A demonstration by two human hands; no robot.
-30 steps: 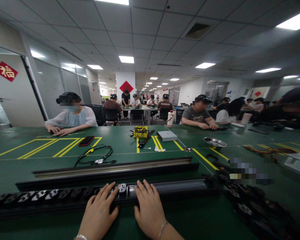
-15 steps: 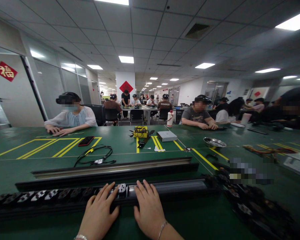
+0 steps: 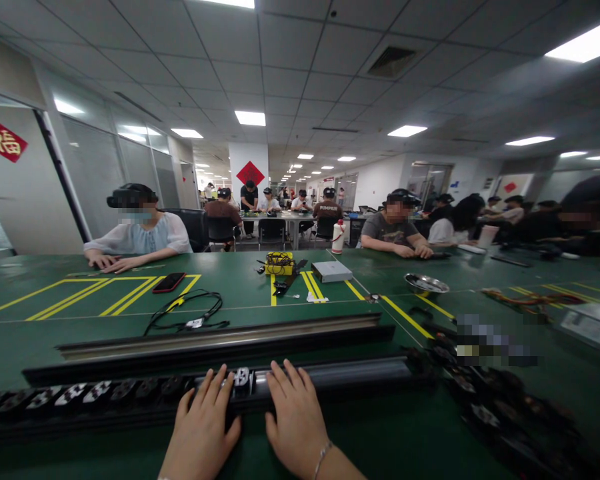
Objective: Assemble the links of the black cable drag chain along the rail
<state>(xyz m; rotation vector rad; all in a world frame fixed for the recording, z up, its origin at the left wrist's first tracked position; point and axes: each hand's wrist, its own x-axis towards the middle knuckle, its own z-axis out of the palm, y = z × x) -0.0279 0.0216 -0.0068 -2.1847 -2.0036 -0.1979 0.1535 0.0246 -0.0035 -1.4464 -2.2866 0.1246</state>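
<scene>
A long black rail (image 3: 360, 375) lies across the near side of the green table, with a row of black socket modules (image 3: 97, 392) set along its left part. My left hand (image 3: 200, 421) rests on the rail, its fingers stretched out over the modules and the thumb spread to the right. To its right, my right hand (image 3: 297, 420) lies on the rail too, fingers extended and slightly apart. Between the two hands sits a single socket module (image 3: 243, 379) with a pale, shiny face. Both palms hide parts of the rail.
Behind the rail lies another long black-and-silver rail (image 3: 220, 339). A coiled black cable (image 3: 195, 313), a phone (image 3: 169, 283), a grey box (image 3: 331, 271) and a metal bowl (image 3: 427, 284) are farther back. Loose black modules (image 3: 505, 407) are heaped at right. Co-workers sit across the table.
The view has shifted very slightly. Both hands stay on the rail in nearly the same places, and the modules sit as before.
</scene>
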